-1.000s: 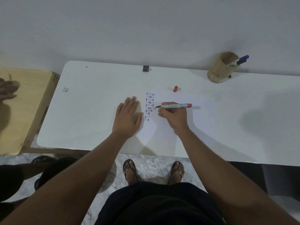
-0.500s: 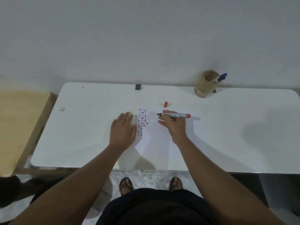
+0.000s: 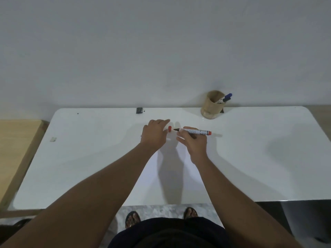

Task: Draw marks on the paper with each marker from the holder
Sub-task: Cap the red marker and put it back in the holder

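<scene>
A: Status: right hand [image 3: 194,144] gripped the white red-ended marker [image 3: 192,131], nib bare, above the white paper sheet [image 3: 172,169] on the table [image 3: 89,158]. Left hand [image 3: 155,134] pinched the small red cap [image 3: 169,128].

B: Risk?

A: Misaligned capping could ink fingers. Tan holder [image 3: 212,106] stood well apart.

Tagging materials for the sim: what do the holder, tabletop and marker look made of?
Holder: probably bamboo or wood, matte tan, with faint grain and a flared, uneven base. Tabletop: glossy white, likely laminate or painted board; it shows soft reflections. Marker: smooth plastic, white printed barrel with a red end; its red cap looks like plastic too.
</scene>
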